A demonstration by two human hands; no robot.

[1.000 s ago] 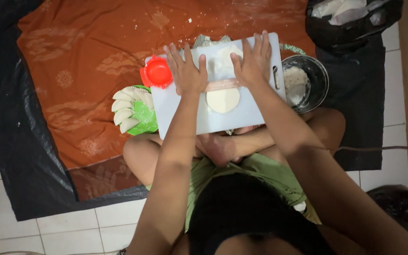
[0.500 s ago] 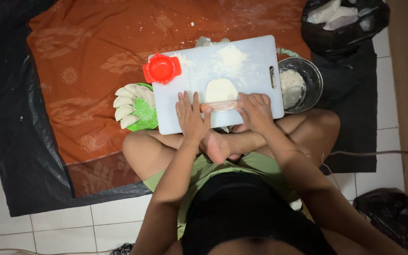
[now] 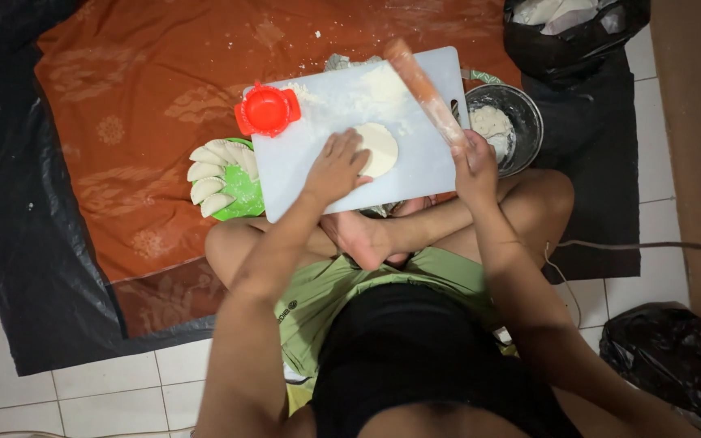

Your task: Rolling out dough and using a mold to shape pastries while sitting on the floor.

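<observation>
Red round dumpling press [image 3: 267,109] at board's far-left corner. Green plate [image 3: 242,188] with row of folded white dumplings [image 3: 211,176], left of board. Metal bowl [image 3: 524,122] holding flour, right of board. Orange patterned cloth [image 3: 131,97] over black sheet [image 3: 10,243]. Black bags [image 3: 578,32] on white tiled floor [image 3: 83,389].

White tiled floor [image 3: 83,389], spread with a black plastic sheet [image 3: 10,243]. Over that sheet, an orange patterned cloth [image 3: 123,105]. Beside the cloth's far right corner, one black bag [image 3: 569,32]; well nearer, another black bag [image 3: 667,357] on bare tile.
</observation>
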